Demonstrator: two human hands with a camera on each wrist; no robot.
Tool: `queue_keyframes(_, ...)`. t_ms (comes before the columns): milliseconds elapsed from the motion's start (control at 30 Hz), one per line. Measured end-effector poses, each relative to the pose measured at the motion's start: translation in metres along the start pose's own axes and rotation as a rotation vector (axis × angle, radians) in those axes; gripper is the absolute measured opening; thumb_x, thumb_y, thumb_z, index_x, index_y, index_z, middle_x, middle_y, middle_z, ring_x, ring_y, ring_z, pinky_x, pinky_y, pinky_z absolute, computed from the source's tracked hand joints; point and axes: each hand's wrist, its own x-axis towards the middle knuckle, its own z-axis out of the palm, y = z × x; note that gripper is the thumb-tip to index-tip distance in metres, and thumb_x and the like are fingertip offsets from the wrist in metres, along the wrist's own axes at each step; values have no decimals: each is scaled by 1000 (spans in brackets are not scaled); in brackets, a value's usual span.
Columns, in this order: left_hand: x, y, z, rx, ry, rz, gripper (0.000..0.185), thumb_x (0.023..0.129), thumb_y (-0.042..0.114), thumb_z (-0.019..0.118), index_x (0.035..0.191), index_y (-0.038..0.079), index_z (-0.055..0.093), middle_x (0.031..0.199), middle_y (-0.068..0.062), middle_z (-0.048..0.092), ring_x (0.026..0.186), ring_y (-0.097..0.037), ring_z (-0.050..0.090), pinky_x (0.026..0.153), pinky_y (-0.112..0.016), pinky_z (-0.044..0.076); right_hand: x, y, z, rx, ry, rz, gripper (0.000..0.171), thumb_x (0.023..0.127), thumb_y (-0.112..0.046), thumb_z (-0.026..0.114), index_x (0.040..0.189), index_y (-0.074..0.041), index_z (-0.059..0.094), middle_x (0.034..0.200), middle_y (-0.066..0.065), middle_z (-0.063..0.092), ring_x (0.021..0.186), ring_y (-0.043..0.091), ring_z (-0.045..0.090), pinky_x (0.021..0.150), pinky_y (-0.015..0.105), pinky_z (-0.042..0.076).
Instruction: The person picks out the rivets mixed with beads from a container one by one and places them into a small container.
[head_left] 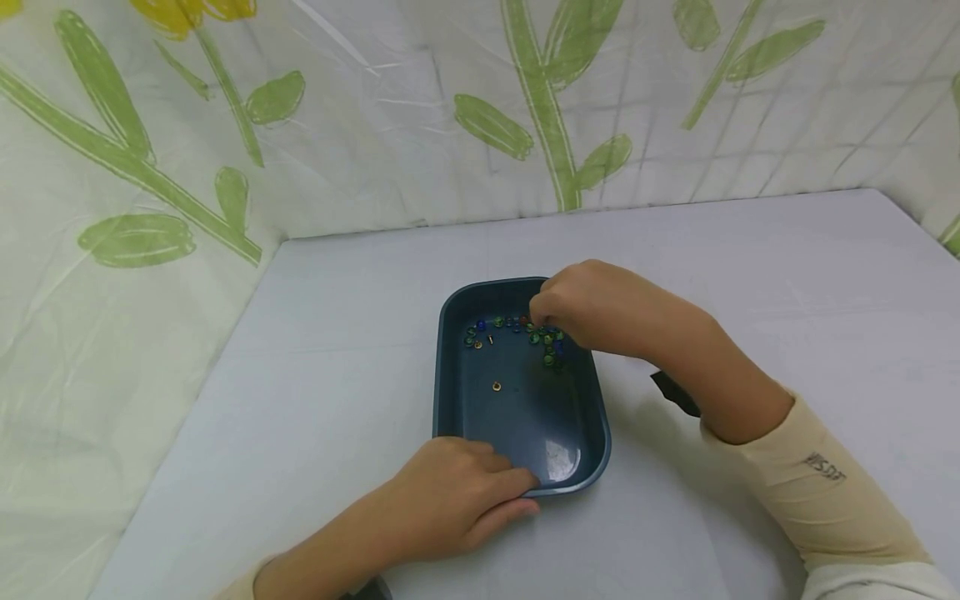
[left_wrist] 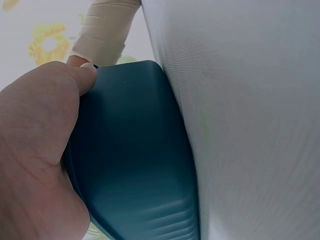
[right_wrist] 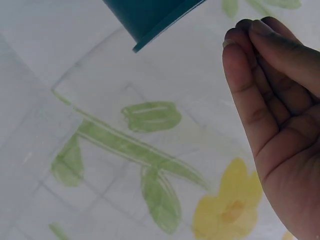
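Observation:
A dark blue rectangular tray (head_left: 525,425) lies in front of me in the head view. My left hand (head_left: 457,500) grips its near left rim; in the left wrist view the thumb (left_wrist: 86,77) lies over the edge. Over the far right part of the tray is my right hand (head_left: 588,304). Its fingers are curled and the thumb meets the fingertips in the right wrist view; no object shows between them. Small green and blue glass marbles (head_left: 549,360) gather below that hand, with a reddish one (head_left: 524,320) beside its fingertips. Small gold screw-like pieces (head_left: 497,387) lie further left.
The tray stands on a white-covered table (head_left: 337,358). Behind and to the left hangs a pale sheet (head_left: 360,125) with green leaves and yellow flowers. A black strap-like piece (head_left: 677,394) shows under the right forearm.

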Motion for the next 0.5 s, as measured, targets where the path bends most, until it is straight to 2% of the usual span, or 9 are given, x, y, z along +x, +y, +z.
queue_keyframes(300, 0, 0, 0, -5, 0, -1, 26, 105, 39, 51, 92, 21, 65, 64, 14, 47, 58, 0, 39, 53, -13, 26, -8, 4, -14, 26, -14, 93, 25, 90, 12, 63, 82, -9, 72, 78, -2, 67, 68, 12, 59, 68, 31, 51)
queue_keyframes(500, 0, 0, 0, 1, -2, -5, 25, 105, 39, 52, 92, 21, 65, 64, 15, 47, 58, 0, 38, 53, -13, 26, -15, 6, -26, 26, -15, 135, 21, 91, 10, 64, 88, -8, 74, 86, 1, 71, 77, 16, 65, 73, 36, 53)
